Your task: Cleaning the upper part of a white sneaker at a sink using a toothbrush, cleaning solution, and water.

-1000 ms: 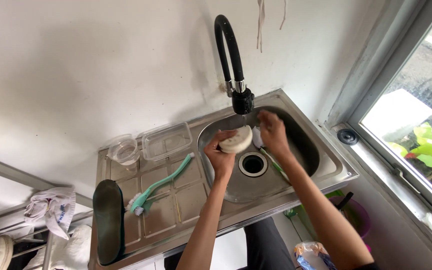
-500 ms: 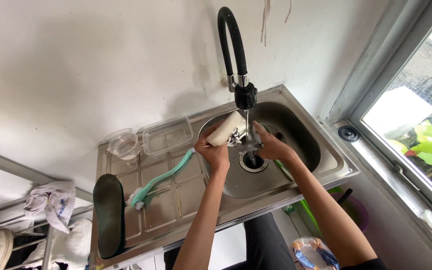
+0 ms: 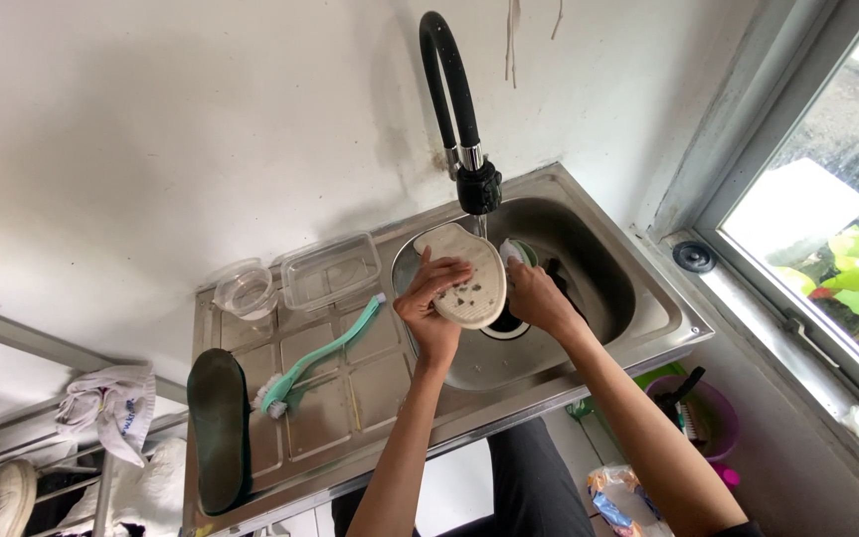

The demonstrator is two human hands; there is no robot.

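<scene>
while water falls from black faucet head [image 3: 478, 187], left hand [image 3: 430, 308] clamps pale insole [image 3: 469, 277] over sink basin [image 3: 608, 288], long axis pointing up toward spout. right hand [image 3: 534, 295] touches insole's right edge, fingers curled on green-white scrubber [image 3: 519, 252].

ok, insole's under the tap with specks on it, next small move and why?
Probably scrub the dark specks on the pale insole. The left hand holds it face up under the black faucet over the sink, while the right hand has a green-and-white scrubber at its edge.
</scene>
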